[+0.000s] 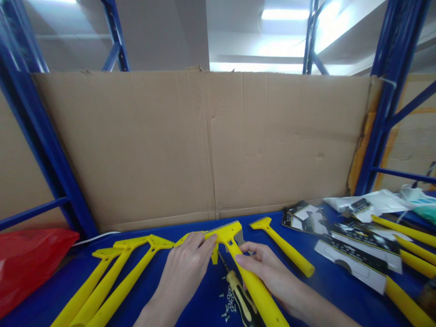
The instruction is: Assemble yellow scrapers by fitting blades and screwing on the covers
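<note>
A yellow scraper (254, 284) with a wide head is held over the blue table, its handle slanting down to the right. My right hand (267, 268) grips it at the neck, thumb on top. My left hand (187, 261) has its fingers closed on the left end of the scraper's head. Behind the left fingers, more yellow parts show, partly hidden. Beneath the held scraper lies a screwdriver (238, 295) with a black and cream handle. Small screws and rings (230, 299) are scattered beside it.
Several yellow scrapers (124, 277) lie at the left, another (289, 250) right of centre. Black-and-white cards (354, 265) and more yellow handles (408, 302) fill the right. A red bag (30, 263) sits far left. A cardboard panel (204, 145) and blue posts (391, 100) bound the table (200, 304).
</note>
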The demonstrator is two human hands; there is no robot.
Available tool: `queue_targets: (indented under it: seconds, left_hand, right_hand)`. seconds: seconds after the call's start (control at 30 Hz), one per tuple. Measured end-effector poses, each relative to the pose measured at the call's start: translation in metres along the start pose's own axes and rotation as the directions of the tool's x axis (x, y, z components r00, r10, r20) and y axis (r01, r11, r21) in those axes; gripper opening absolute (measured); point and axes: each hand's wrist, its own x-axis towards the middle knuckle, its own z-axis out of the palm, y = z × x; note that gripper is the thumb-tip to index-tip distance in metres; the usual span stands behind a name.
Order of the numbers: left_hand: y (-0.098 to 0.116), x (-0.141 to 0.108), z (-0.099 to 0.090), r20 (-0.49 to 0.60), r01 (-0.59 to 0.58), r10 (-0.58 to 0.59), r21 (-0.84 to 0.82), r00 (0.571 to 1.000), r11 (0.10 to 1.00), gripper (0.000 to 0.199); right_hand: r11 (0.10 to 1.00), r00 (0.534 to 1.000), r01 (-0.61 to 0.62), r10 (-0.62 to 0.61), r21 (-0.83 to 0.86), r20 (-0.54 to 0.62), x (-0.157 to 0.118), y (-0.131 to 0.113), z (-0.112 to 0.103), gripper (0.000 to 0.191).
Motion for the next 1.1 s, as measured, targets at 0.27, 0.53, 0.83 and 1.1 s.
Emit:
queue_targets:
  seconds: [0.27,0.53,0.83,1.1]
  left_hand:
    - [0.003,-0.001,0.005,-0.082,0.006,-0.014,-0.099,0.997,0.995,0.025]
    - [0.005,0.004,-0.005,-0.218,-0.055,0.043,-0.052,0.975,0.997,0.017]
    - [0.013,0.005,0.002,-0.193,0.002,-0.045,-0.218,0.98,0.976,0.017]
    - [0.015,0.009,0.008,0.2,0.529,-0.52,-0.576,0.831,0.623,0.012]
  right_hand:
    - [1.0,1.0,0.019,-0.02,0.014,0.021,-0.002,0.001,-0.001,0.056]
    - [0.996,0.994,0.053,-0.059,0.073,0.09,0.001,0.0,-0.001,0.057]
    - [0.99,0.996,0.061,-0.069,0.126,0.054,-0.003,-0.006,-0.007,0.048]
    - [0.675,0.941,0.322,-0.306,-0.663,0.146,0.001,0.006,-0.005,0.033]
